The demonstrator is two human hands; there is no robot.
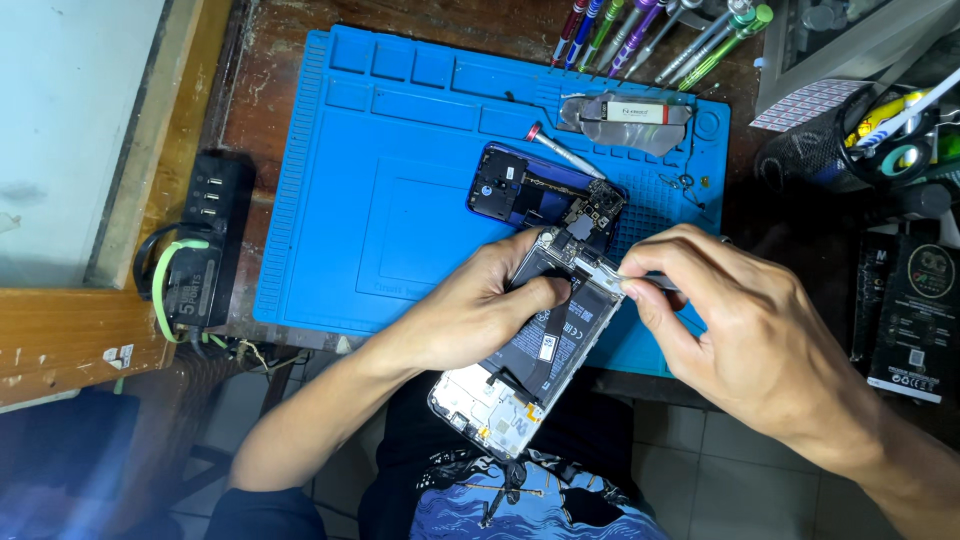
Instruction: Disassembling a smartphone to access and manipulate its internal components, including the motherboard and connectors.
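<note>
A head camera looks down on a person's two bare hands working on an opened smartphone [530, 345] with its back removed, battery and circuit boards exposed. The phone sits near the centre of the view, tilted with its top toward one o'clock, partly over the front edge of a blue silicone repair mat [400, 180] and partly over the person's lap.

The left hand [480, 305] comes in from seven o'clock and is clamped around the phone, thumb pressed on the battery and fingers wrapped under the left side. The right hand [745, 325] comes in from four o'clock; its thumb and forefinger are pinched together on a thin metal tool [650, 283], probably tweezers, whose tip meets the phone's upper right edge.

At twelve o'clock from the phone, just beside it on the mat, lies the blue back cover [510, 185]. A screwdriver [565, 152] lies beyond the cover. Further screwdrivers with coloured handles [650, 30] fan out at the top edge of the view. At nine o'clock, off the mat, sits a black charging hub [195, 250].
</note>
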